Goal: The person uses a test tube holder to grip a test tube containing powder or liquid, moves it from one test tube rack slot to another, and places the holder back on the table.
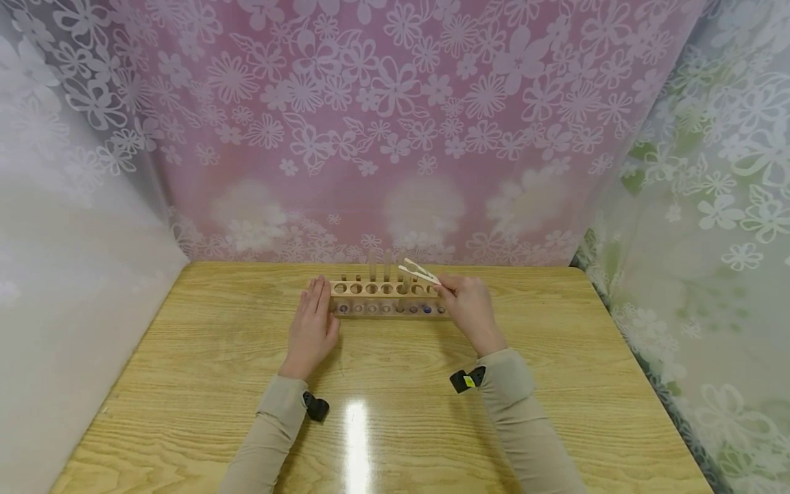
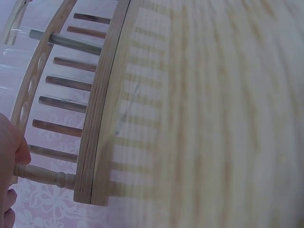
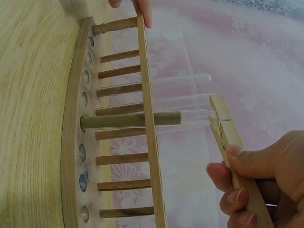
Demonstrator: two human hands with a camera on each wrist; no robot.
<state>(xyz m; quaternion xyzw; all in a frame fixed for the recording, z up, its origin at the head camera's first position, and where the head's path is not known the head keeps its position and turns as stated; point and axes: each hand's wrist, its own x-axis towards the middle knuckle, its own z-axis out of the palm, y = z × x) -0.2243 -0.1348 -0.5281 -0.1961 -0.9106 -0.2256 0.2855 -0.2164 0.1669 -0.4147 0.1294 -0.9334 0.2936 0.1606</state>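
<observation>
My left hand (image 1: 311, 329) holds the left end of a wooden test tube rack (image 1: 361, 293), fingers over the top board and thumb in front. In the left wrist view, that thumb (image 2: 21, 153) lies at the upper board by the turned end post. My right hand (image 3: 256, 185) pinches a wooden test tube clamp (image 3: 230, 142) between thumb and fingers. The clamp's jaws are at the upper end of a test tube (image 3: 192, 118) standing through the rack. Greenish-brown contents fill this tube to just above the top board.
Two clear tubes (image 3: 190, 80) stand upside down over pegs behind the top board. A row of wooden pegs (image 2: 61, 104) runs along the rack's back. The rack stands near the rear edge of the wood-grain table (image 1: 395, 370), before a pink floral curtain (image 1: 382, 137).
</observation>
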